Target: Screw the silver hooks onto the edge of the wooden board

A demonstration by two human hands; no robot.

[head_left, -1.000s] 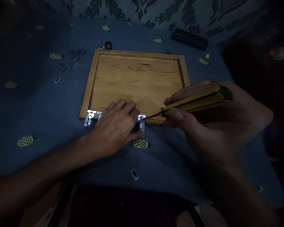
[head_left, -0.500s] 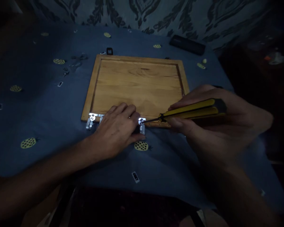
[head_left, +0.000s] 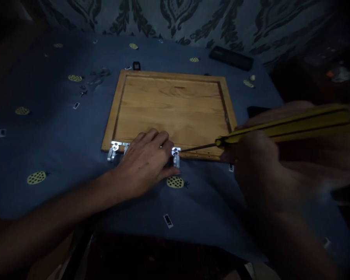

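My right hand [head_left: 268, 163] is wrapped round a yellow-and-black screwdriver [head_left: 288, 122], its thin shaft slanting left. The tip lies just right of the silvery metal bracket [head_left: 175, 151] on the near edge of a framed wooden panel [head_left: 169, 112]. Curled over the middle of that bracket, my left hand [head_left: 146, 159] holds it against the frame, with the thumb beside its right leg. More of the metal, with another leg, shows left of the hand. The middle of the bracket is hidden under my fingers. Several small holes dot the frame's near edge at right.
A blue cloth [head_left: 55, 132] with pineapple prints covers the surface. Small metal parts [head_left: 83, 92] and a clear bag-like item [head_left: 97, 77] lie at left. A black case [head_left: 231, 57] is at the back right. A dark flat object [head_left: 258, 111] lies behind my right hand.
The screwdriver and my right hand have drawn back to the right, so the tip has come away from the bracket's screw spot. My left hand stays in place on the bracket.
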